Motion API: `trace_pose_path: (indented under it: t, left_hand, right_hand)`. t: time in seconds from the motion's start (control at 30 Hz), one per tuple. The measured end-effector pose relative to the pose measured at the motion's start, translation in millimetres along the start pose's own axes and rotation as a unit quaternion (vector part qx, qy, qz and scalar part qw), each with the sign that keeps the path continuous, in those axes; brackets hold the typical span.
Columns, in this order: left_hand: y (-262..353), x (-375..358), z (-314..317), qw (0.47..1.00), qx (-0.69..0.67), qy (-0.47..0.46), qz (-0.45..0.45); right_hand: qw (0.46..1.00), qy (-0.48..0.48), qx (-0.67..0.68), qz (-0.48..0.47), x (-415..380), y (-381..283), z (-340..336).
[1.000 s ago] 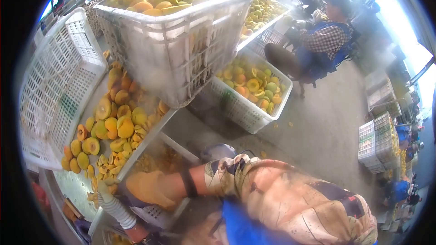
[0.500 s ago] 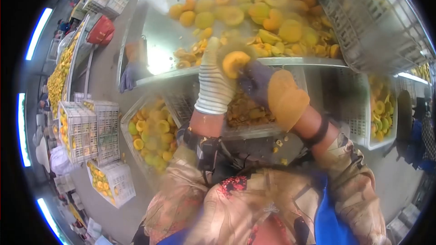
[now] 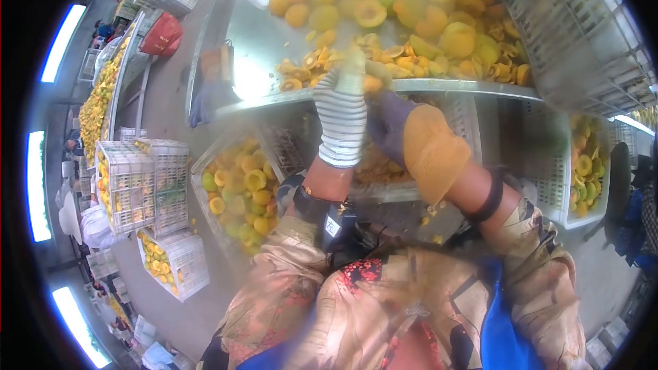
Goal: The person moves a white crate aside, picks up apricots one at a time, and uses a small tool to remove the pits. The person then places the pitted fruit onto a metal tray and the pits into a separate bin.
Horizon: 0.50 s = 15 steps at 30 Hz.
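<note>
My left hand, in a white-and-grey striped glove, reaches to the front edge of a metal tray. Its fingers are closed around an orange fruit piece, blurred by a smear on the view. My right hand, in a dark purple glove with an orange cuff, meets it at the same fruit, fingers bent; what lies inside them is hidden. Behind both hands, halved and whole yellow-orange fruits are heaped on the tray, with smaller cut pieces along its front.
Below the tray stand a crate of fruits at left, a crate of small pieces in the middle and another fruit crate at right. A large crate leans at upper right. Stacked crates and a red container are farther left.
The view has shifted, so the tray and crates appear farther right. The orange fruit between my hands, earlier showing its open cut face, is now mostly covered by my fingers.
</note>
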<state>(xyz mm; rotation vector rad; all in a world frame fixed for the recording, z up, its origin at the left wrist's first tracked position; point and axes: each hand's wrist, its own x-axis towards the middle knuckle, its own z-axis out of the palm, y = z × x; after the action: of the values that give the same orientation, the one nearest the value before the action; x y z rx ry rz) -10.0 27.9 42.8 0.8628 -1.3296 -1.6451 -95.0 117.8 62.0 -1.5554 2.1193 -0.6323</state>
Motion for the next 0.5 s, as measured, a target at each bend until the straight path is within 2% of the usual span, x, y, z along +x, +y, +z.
trace_pose_path:
  t: [0.07,0.1,0.13,0.17,0.23,0.27,0.33,0.37,0.43,0.47,0.5]
  left_hand:
    - [11,-3,-1,1.0,-0.023,0.007,0.005]
    - [20,-5,-3,1.0,-0.016,-0.023,-0.005]
    - [25,-6,-4,0.998,-0.01,-0.052,-0.015]
    - [24,-6,-4,0.999,-0.01,-0.051,-0.015]
    - [23,-6,-5,0.998,0.005,-0.056,0.007]
    - [19,-5,-4,0.998,0.006,-0.055,0.006]
    - [9,-4,0,0.994,0.058,-0.03,0.083]
    - [12,-4,0,0.994,0.059,-0.031,0.084]
    - [19,-6,-2,0.993,0.07,-0.042,0.084]
    - [17,-6,-1,0.993,0.071,-0.041,0.083]
    - [15,-6,1,0.994,0.077,-0.027,0.077]
  right_hand:
    - [0.998,0.022,0.044,-0.027,1,1,-8]
    - [0.983,-0.073,0.167,0.031,-1,-5,-29]
    - [0.94,-0.167,0.284,0.089,-2,-9,-41]
    - [0.94,-0.168,0.284,0.088,-2,-7,-37]
    - [0.982,-0.066,0.179,-0.002,-2,-1,-23]
    - [0.981,-0.067,0.181,-0.002,-3,0,-16]
    - [0.997,0.0,0.075,-0.02,-5,1,-6]
    - [0.997,0.001,0.076,-0.02,-5,-3,-15]
    - [0.96,-0.125,0.24,0.075,-6,-13,-40]
    - [0.959,-0.126,0.241,0.076,-5,-7,-29]
    - [0.979,-0.073,0.188,0.019,-2,1,-10]
